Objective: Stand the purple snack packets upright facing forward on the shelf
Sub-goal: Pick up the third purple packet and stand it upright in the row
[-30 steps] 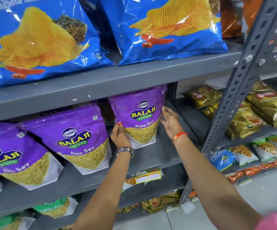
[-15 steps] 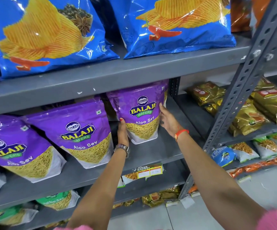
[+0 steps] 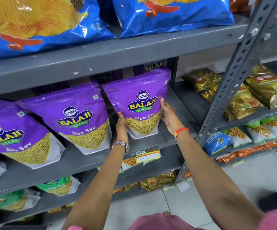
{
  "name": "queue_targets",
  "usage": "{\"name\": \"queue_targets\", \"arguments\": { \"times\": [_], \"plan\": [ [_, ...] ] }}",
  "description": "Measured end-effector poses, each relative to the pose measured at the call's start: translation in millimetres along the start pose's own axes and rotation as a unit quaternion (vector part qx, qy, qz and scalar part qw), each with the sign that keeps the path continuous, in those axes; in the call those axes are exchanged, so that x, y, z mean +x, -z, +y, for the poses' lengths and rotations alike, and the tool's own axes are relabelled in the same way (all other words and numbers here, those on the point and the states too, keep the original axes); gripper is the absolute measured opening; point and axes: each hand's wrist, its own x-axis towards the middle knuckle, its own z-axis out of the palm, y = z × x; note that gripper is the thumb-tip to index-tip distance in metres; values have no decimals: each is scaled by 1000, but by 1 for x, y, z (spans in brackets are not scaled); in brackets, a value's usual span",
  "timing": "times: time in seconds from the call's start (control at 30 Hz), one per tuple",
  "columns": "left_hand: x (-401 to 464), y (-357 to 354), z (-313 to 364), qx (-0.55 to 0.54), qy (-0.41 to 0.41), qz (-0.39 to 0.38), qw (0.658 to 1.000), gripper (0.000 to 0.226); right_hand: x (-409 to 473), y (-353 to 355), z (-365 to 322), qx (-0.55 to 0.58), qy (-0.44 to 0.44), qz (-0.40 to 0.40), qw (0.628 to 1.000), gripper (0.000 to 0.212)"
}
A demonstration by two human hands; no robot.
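Purple Aloo Sev packet stands upright, label forward, on the grey shelf, at the right end of the purple row. Left hand and right hand press flat, fingers together, against its two sides.

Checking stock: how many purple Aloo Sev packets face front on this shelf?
3: left packet, middle packet, right packet between both hands. More stand partly hidden behind.

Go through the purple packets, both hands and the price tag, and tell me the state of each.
Right purple packet: upright, facing forward, held on both sides.
Middle purple packet: upright, facing forward.
Left purple packet: leaning, facing forward.
Left hand: on packet's left edge.
Right hand: on packet's right edge.
Price tag: hanging from shelf edge.
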Motion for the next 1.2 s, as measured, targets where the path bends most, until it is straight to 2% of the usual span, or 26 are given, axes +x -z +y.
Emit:
{"name": "queue_targets", "arguments": {
  "times": [0.1,0.2,0.37,0.43,0.57,0.7,0.73,0.8,0.87,1.03,1.13,1.2],
  "plan": [
    [-5,2,0,5,-1,3,1000,55,-6,-1,1,3,7,2,1000,28],
    [-5,5,-1,3,-13,5,1000,55,-9,-2,1,3,10,1,1000,39],
    [-8,7,-7,-23,-16,-85,996,57,-12,-4,7,14,-5,-11,1000,56],
    [-13,0,-7,-25,-16,-98,995,67,-13,-3,7,33,4,1,999,54],
    [-19,-19,-14,-40,-1,-120,992,52,-14,9,5,104,26,51,993,49],
    [-24,-37,-20,-21,6,-153,988,62,-14,29,0,132,42,68,988,36],
    [-23,-39,-22,-13,8,-152,988,56,-14,33,-1,127,42,70,989,34],
    [-21,-43,-22,-6,8,-149,989,48,-12,39,-2,109,36,74,991,37],
    [-20,-45,-18,0,11,-149,989,55,-12,40,-2,101,28,73,992,41],
    [-16,-46,-15,-13,29,-153,988,52,-14,39,-1,110,27,83,990,54],
    [-25,-43,-9,19,8,-148,989,47,-18,35,-1,108,30,143,983,52],
    [-31,-35,-10,36,-37,-129,990,44,-26,27,6,109,35,236,965,27]
  ]
}}
